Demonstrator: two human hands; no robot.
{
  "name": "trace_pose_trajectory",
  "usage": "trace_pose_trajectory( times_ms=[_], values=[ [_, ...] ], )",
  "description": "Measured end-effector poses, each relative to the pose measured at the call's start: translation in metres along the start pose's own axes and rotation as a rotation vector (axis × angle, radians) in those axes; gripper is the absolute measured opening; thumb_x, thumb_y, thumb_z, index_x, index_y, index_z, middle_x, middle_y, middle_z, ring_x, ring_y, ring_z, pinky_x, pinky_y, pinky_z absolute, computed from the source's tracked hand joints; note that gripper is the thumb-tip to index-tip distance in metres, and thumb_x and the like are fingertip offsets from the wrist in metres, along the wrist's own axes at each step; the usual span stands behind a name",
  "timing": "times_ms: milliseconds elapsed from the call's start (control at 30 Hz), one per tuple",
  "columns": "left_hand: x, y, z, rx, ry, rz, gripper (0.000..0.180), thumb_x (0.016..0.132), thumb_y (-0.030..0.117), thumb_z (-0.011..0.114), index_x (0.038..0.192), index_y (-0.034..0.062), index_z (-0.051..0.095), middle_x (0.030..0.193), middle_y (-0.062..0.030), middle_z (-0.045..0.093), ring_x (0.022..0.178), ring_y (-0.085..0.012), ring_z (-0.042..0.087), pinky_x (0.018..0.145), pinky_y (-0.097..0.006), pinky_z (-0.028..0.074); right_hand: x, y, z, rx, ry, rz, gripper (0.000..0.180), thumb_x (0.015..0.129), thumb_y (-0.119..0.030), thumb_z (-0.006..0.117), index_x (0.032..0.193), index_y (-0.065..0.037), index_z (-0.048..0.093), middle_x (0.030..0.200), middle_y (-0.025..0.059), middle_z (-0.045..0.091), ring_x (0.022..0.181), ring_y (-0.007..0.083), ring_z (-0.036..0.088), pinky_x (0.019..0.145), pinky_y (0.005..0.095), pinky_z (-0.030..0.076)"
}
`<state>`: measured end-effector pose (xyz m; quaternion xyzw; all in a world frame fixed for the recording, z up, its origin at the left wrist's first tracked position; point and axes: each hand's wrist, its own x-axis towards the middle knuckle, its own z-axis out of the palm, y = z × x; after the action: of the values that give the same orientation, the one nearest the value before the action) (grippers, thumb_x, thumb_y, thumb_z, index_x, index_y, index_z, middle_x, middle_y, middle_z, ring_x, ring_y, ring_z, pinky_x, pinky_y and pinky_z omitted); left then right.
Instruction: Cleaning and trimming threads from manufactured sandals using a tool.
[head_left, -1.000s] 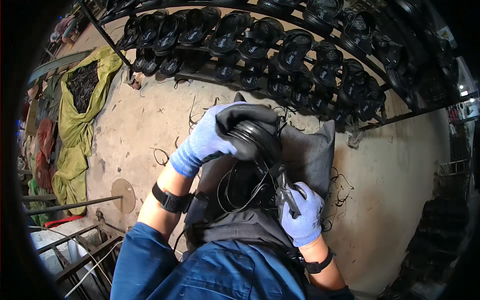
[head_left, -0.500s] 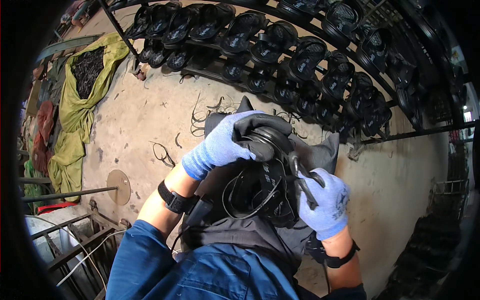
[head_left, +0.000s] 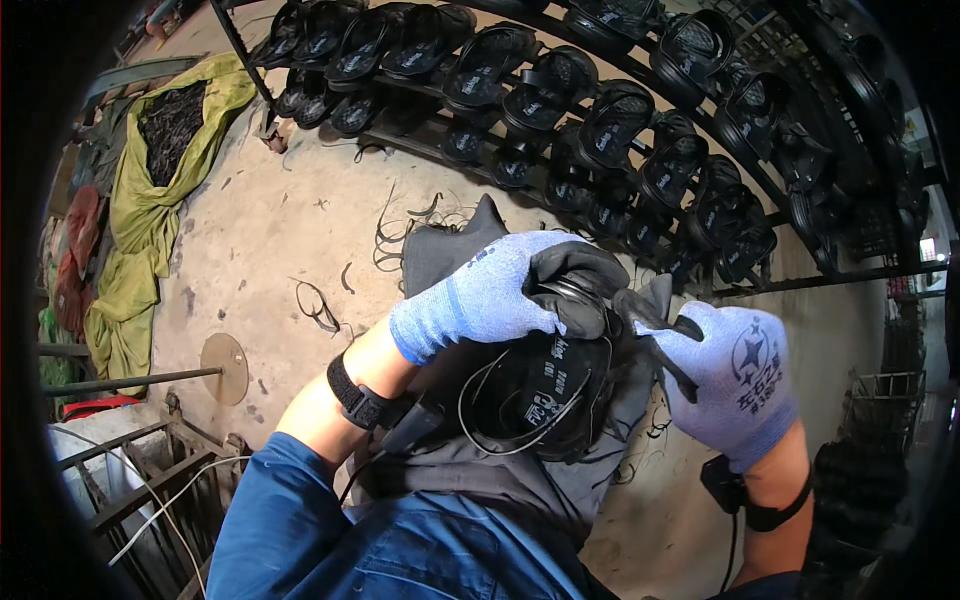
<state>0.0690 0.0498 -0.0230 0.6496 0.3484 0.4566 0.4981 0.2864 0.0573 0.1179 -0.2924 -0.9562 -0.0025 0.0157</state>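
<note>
A black sandal [head_left: 552, 385] is tilted over my lap, its pale-printed insole toward me. My left hand [head_left: 500, 290], in a blue glove with black-coated fingers, is closed around the sole's far end. At the sandal's right edge, my right hand [head_left: 725, 370], gloved alike, has its thumb and fingers drawn together. Whatever sits between those fingertips is hidden by the black coating. A thin strip [head_left: 475, 425] loops out from the sandal's left side and curves under it.
Ahead stands a metal rack [head_left: 420, 150] with rows of black sandals. Thin black scraps [head_left: 318, 308] lie on the concrete floor. At left are a yellow-green sack [head_left: 130, 270] of dark scraps, a round metal plate on a rod [head_left: 225, 368] and a metal frame [head_left: 150, 470].
My right hand has moved right and slightly up, staying near the sandal's edge. My left hand has shifted a little right with the sandal, whose printed insole now shows more.
</note>
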Motion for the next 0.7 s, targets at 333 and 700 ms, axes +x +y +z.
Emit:
trace_pose_trajectory(
  times_ms=[333, 700],
  values=[
    [0.014, 0.003, 0.005, -0.202, -0.054, -0.053, 0.072, 0.062, 0.018, 0.084, 0.124, -0.0007, 0.053, 0.118, -0.0093, 0.062, 0.11, -0.0164, 0.056, 0.101, -0.03, 0.04, -0.01, 0.018, 0.01, 0.05, 0.01, -0.014, 0.025, 0.068, -0.012, 0.065, 0.093, -0.014, 0.069, 0.076, 0.0058, 0.055, 0.066, 0.0266, 0.056, 0.062, 0.0369, 0.044],
    [0.029, 0.006, 0.028, -0.084, -0.128, -0.021, 0.064, 0.064, 0.01, 0.083, 0.12, -0.0021, 0.056, 0.117, -0.0095, 0.064, 0.109, -0.015, 0.057, 0.1, -0.03, 0.041, -0.01, 0.018, -0.01, -0.067, -0.105, -0.031, 0.031, 0.069, -0.01, 0.066, 0.098, -0.017, 0.069, 0.079, 0.0025, 0.056, 0.072, 0.024, 0.055, 0.067, 0.0372, 0.042]
  ],
)
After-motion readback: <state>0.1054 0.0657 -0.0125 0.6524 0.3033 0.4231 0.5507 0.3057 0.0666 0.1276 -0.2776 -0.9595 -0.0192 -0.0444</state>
